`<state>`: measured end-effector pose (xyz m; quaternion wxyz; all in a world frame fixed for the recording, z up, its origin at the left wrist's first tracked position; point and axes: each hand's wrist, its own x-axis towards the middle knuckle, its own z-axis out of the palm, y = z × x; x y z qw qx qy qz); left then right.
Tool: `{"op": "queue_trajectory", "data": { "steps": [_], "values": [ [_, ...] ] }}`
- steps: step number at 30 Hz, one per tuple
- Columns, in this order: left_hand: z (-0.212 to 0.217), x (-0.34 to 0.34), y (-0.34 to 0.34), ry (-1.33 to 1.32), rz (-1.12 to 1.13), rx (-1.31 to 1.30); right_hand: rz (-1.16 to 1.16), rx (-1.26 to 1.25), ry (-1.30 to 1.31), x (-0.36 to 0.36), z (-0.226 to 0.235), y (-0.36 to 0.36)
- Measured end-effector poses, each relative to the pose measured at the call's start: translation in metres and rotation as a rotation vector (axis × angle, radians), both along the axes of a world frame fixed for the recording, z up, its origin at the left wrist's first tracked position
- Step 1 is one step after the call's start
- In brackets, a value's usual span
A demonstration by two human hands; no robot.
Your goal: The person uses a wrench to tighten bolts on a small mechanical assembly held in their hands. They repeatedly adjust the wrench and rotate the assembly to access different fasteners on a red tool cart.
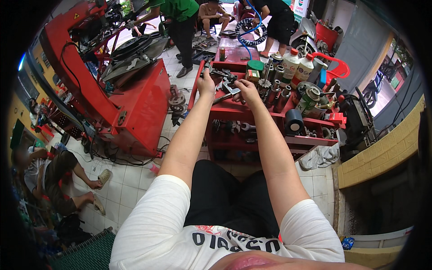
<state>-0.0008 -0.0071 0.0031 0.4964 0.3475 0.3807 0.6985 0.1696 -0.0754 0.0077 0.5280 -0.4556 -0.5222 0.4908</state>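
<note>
Both my arms reach forward over a red tool cart (216, 108). My left hand (206, 84) is closed round a dark metal part (207, 66) near the cart's left edge. My right hand (247, 92) has its fingers bent together beside the end of a dark, cylinder-like metal piece (230, 77); what they grip is too small to make out. A flat silvery piece (233, 90) shows just below those fingers. Right of my right hand stand several metal sockets (272, 94) and a toothed metal piece (264, 84). Behind them are a green-topped container (255, 65) and a small box (253, 76).
White bottles with red caps (290, 63) and a green can (309, 100) crowd the cart's right side. Wrenches (246, 127) lie on its lower shelf. A red machine (139, 103) stands at left. Someone sits at far left (58, 180); people work beyond, near a blue hose (245, 42).
</note>
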Motion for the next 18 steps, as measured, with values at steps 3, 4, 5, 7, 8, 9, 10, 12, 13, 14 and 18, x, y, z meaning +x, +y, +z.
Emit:
{"op": "queue_trajectory", "data": {
  "steps": [3, 4, 5, 7, 8, 9, 10, 12, 13, 14, 18],
  "values": [
    [0.013, 0.004, -0.013, 0.023, 0.025, 0.0, -0.017, 0.003, 0.04, 0.008, -0.011, 0.012],
    [0.016, 0.007, -0.015, 0.033, 0.036, 0.006, -0.031, 0.008, 0.07, 0.013, -0.017, 0.019],
    [0.015, 0.005, -0.015, 0.047, 0.059, 0.01, -0.033, 0.01, 0.103, 0.011, -0.017, 0.021],
    [0.014, 0.003, -0.014, 0.118, 0.135, 0.028, -0.057, 0.075, 0.155, 0.009, -0.018, 0.021],
    [0.013, 0.003, -0.014, 0.114, 0.107, 0.017, -0.072, 0.107, 0.181, 0.009, -0.018, 0.02],
    [0.012, 0.002, -0.013, 0.109, 0.078, 0.006, -0.08, 0.136, 0.201, 0.009, -0.018, 0.019],
    [0.012, 0.002, -0.013, 0.104, 0.047, -0.005, -0.089, 0.166, 0.221, 0.009, -0.017, 0.019],
    [0.009, 0.004, -0.01, 0.108, 0.118, 0.068, -0.103, 0.21, 0.26, 0.005, -0.013, 0.017],
    [0.008, 0.005, -0.008, 0.109, 0.153, 0.104, -0.113, 0.224, 0.278, 0.004, -0.011, 0.015],
    [0.005, 0.005, -0.005, 0.148, 0.159, 0.079, -0.126, 0.236, 0.295, 0.004, -0.009, 0.013],
    [-0.001, 0.005, 0.003, 0.274, 0.188, 0.023, -0.098, 0.236, 0.39, 0.008, -0.006, 0.01]
  ]
}}
